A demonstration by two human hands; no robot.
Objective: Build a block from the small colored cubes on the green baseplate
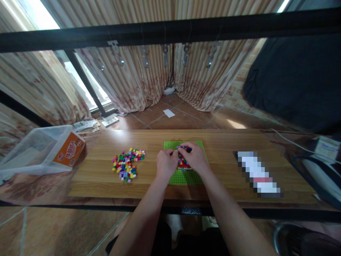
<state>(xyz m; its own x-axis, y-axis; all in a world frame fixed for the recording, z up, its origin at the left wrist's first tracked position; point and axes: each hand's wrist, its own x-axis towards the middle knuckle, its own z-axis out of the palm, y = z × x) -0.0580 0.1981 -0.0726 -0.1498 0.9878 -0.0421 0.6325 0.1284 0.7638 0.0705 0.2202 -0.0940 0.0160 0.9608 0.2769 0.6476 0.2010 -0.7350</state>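
A green studded baseplate lies on the wooden board in front of me. On it stands a small build of coloured toy bricks, with red at its near side, partly hidden by my hands. My left hand is at the left side of the build, its fingers pinched together; whatever they hold is too small to make out. My right hand reaches over the build from the right, its fingers curled and closed against the bricks. The two hands' fingertips nearly meet. A loose pile of small coloured bricks lies to the left.
A clear plastic bin with an orange label stands at the far left. A blurred-out flat device rests on the right of the wooden board. Behind the board runs a dark metal bar before striped curtains. A white cable lies at right.
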